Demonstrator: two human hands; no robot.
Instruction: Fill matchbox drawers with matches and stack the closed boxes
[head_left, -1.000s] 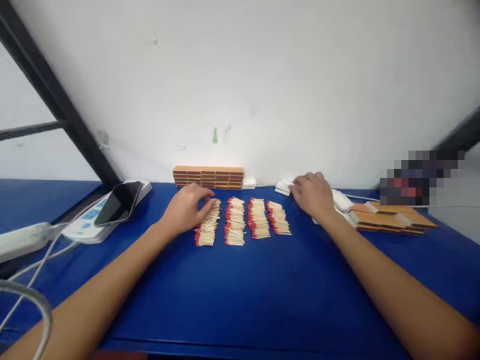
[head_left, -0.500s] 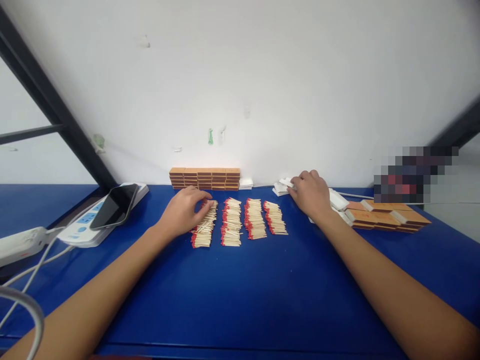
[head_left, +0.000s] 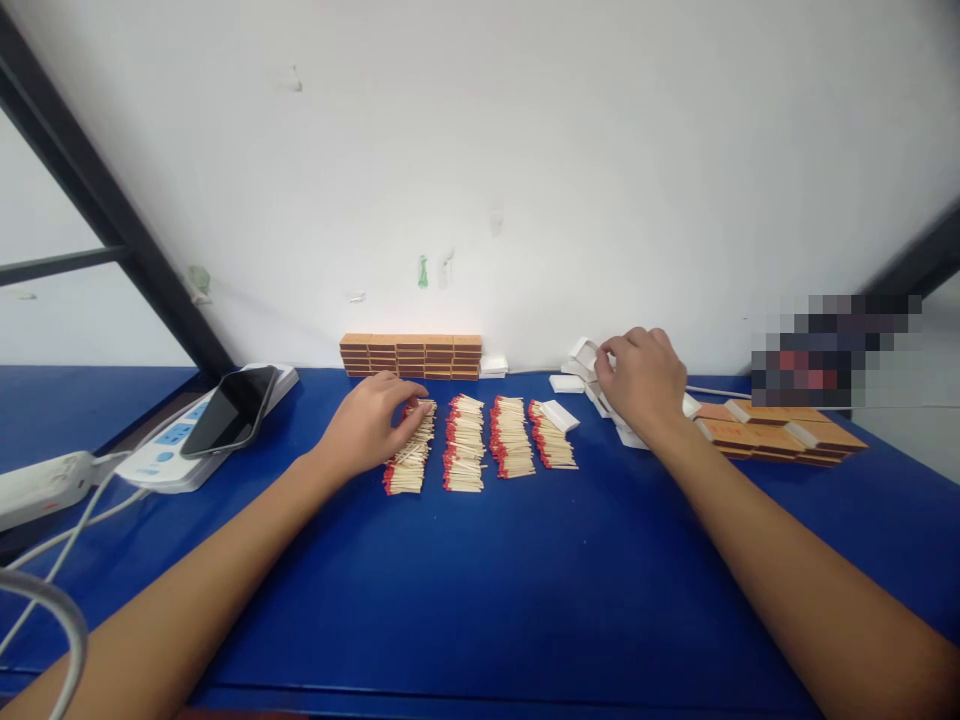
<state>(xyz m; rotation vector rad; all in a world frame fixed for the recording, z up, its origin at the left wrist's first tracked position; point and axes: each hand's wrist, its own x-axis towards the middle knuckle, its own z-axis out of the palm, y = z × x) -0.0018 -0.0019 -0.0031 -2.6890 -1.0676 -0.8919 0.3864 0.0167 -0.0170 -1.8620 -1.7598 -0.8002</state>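
My left hand (head_left: 371,420) rests at the leftmost row of red-tipped matches (head_left: 405,478), thumb and forefinger slightly apart over its upper end. Further rows of matches (head_left: 463,450) lie to its right. My right hand (head_left: 645,380) pinches a white matchbox tray (head_left: 583,350) between thumb and fingers, over a loose heap of similar white trays (head_left: 596,398). That heap is partly hidden behind the hand. One white piece, apparently another tray (head_left: 559,416), lies tilted on top of the rightmost matches (head_left: 555,450).
Stacked matchboxes (head_left: 409,357) stand against the wall, with a few white trays (head_left: 493,367) beside them. More orange-brown matchbox covers (head_left: 765,435) lie at the right. A phone (head_left: 231,408) rests on a power strip (head_left: 161,462) at the left, among white cables.
My right hand has shifted slightly right and now holds up a white tray. A white piece has come to lie on the rightmost matches. My left hand has stayed put.
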